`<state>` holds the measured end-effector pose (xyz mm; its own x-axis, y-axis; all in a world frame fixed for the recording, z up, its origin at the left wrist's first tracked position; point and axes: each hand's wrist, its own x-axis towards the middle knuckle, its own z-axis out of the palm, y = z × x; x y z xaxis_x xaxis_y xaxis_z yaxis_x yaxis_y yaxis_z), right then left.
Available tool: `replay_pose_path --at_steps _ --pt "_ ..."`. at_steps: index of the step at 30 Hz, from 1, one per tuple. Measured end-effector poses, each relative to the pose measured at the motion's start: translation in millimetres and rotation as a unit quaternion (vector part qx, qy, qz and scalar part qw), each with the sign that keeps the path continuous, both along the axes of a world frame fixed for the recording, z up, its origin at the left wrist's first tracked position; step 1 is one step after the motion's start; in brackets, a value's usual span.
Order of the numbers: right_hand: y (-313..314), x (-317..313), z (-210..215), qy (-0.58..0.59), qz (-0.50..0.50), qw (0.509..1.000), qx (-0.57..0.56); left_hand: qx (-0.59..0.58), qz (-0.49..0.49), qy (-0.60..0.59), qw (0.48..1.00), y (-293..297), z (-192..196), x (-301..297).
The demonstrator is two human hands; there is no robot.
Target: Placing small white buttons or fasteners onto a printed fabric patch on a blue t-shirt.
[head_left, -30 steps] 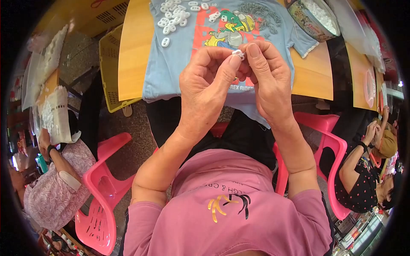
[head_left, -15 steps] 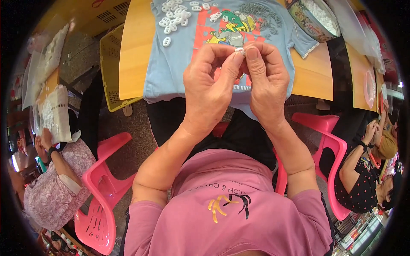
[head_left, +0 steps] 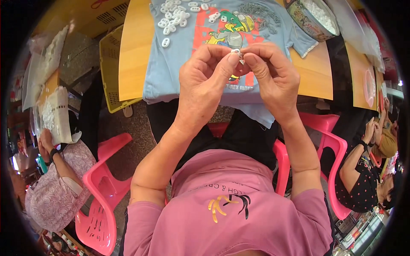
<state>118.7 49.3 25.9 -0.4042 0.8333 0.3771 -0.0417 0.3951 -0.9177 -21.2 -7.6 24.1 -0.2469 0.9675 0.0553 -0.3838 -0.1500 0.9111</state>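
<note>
Hands barely shifted; left hand (head_left: 204, 81), right hand (head_left: 273, 77) pinch small white piece (head_left: 236, 51) over blue shirt (head_left: 179, 55).

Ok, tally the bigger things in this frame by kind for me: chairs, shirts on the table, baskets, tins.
Pink plastic chairs: 3, one at left, one under the person, one at right
Light blue printed T-shirt on the table: 1
Yellow plastic basket: 1
Round tin holding small white pieces: 1
Total: 6
</note>
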Motion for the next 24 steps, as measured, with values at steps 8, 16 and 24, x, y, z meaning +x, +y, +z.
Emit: replay_pose_path --at_steps 8,16,24 --pt "12 2 4 -0.131 -0.044 0.957 0.255 -0.006 -0.020 0.036 0.999 -2 -3 -4" --pt "11 -3 1 -0.169 -0.050 0.963 0.204 -0.030 -0.004 0.082 0.996 3 -12 -8" --pt "18 7 13 -0.204 0.019 0.956 0.209 -0.047 -0.041 0.051 0.997 1 -7 -21"
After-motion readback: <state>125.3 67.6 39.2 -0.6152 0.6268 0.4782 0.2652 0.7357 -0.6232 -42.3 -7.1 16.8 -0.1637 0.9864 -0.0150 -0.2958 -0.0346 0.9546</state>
